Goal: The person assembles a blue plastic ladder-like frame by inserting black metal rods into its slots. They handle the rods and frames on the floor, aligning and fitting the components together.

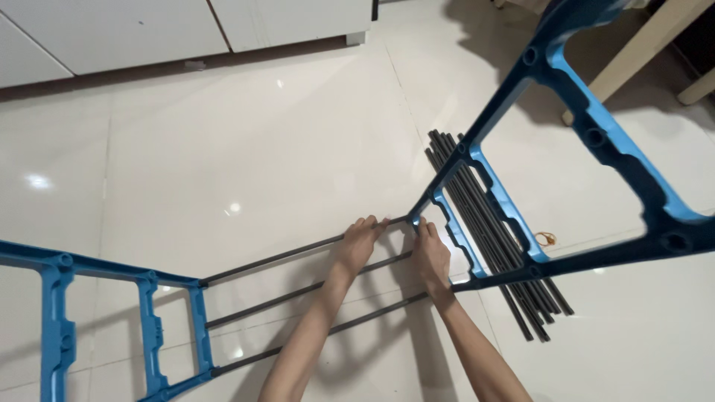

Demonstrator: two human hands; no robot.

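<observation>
Head view, looking down at a glossy white tiled floor [223, 149]; two blue plastic end frames joined by three thin dark rods.

Left hand [360, 240] has its grip closed over the top rod [275, 258] close to the right-hand blue frame [521, 171], fingers curled over it, seemingly steadying the rod at the joint; right hand [430, 253] sits just beside, fingers pressed at the frame's lower corner where the rod meets its socket, grip narrow and bearing on the plastic; whether it fully encloses anything, cannot tell.

Right-hand frame is tilted up off the floor toward the camera, likely so its sockets line up with the rod ends; left-hand blue frame [149, 327] lies low at the other end of the rods, anchoring them.

Bundle of spare dark rods [488, 223] lies on the floor beneath the raised frame, within reach; a small yellowish band [546, 239] just beside it; white cabinet fronts [149, 33] along the top; a pale wooden furniture leg [640, 48] at upper right.
</observation>
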